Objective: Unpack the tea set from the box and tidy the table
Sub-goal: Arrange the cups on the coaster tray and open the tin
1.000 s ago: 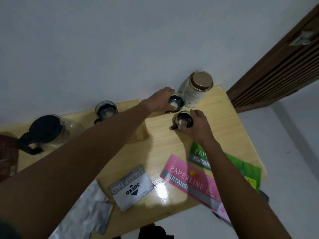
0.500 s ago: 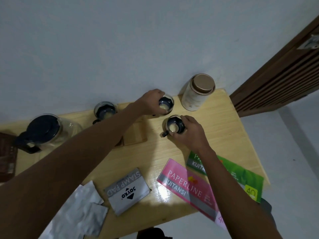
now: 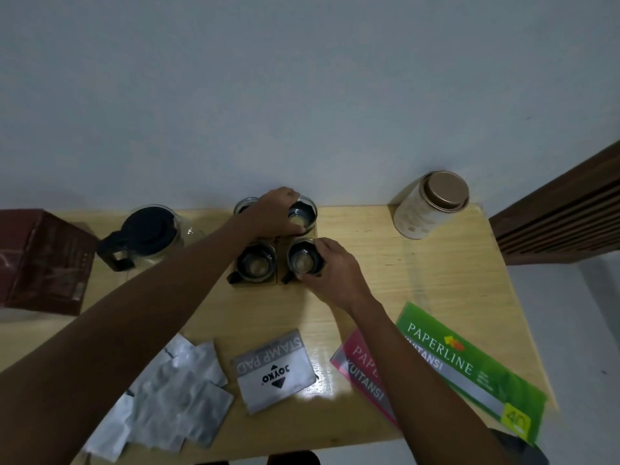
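Several small glass cups with dark handles stand in a close cluster at the back middle of the wooden table [image 3: 436, 273]. My left hand [image 3: 273, 213] grips the far right cup [image 3: 303, 215] by its rim. My right hand [image 3: 330, 268] grips the near right cup [image 3: 302, 260] from its right side. A third cup [image 3: 256, 263] stands free at the near left, and a fourth cup [image 3: 242, 207] shows partly behind my left hand. A glass teapot with a black lid [image 3: 146, 234] sits to the left. A dark red box [image 3: 42, 261] lies at the far left.
A cream canister with a bronze lid [image 3: 431, 209] stands at the back right. Silver foil sachets [image 3: 174, 394], a grey stamp pad box [image 3: 273, 370], a pink receipt book [image 3: 364, 367] and a green receipt book [image 3: 469, 374] lie along the front edge. A wall borders the table's far side.
Both hands carried their cups leftward from beside the canister into the cluster next to the other cups. The view shifted left, so the red box shows more fully.
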